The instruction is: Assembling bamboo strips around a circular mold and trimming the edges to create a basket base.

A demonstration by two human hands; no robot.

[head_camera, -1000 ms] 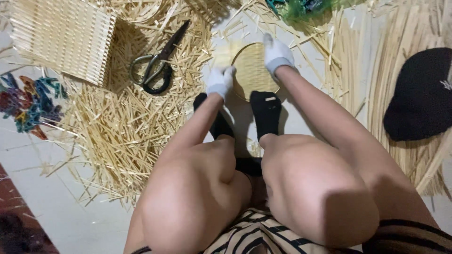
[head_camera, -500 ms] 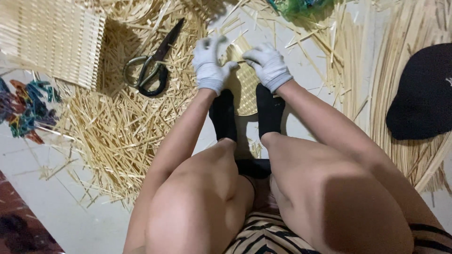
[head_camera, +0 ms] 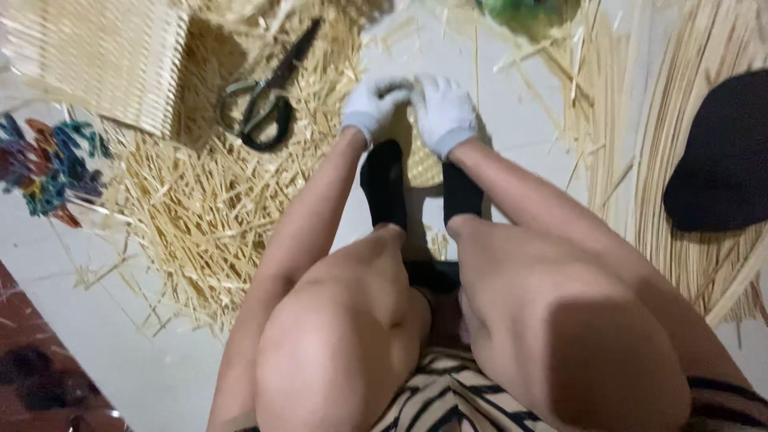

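A wide heap of cut pale straw pieces (head_camera: 200,200) covered the white floor (head_camera: 120,352) on the left side. A rectangular woven straw panel (head_camera: 104,60) lay at the top left, touching this heap. Long thin straw strips (head_camera: 680,152) were spread on the right, and a black rounded cloth object (head_camera: 724,156) lay over them. Black-handled metal scissors (head_camera: 268,104) rested on the heap, near the left hand. The small round woven straw piece (head_camera: 420,156) stood between the feet in black socks (head_camera: 384,184). The white-gloved left hand (head_camera: 370,106) and the white-gloved right hand (head_camera: 442,112) were closed on its upper edge, fingers curled together, partly hiding it.
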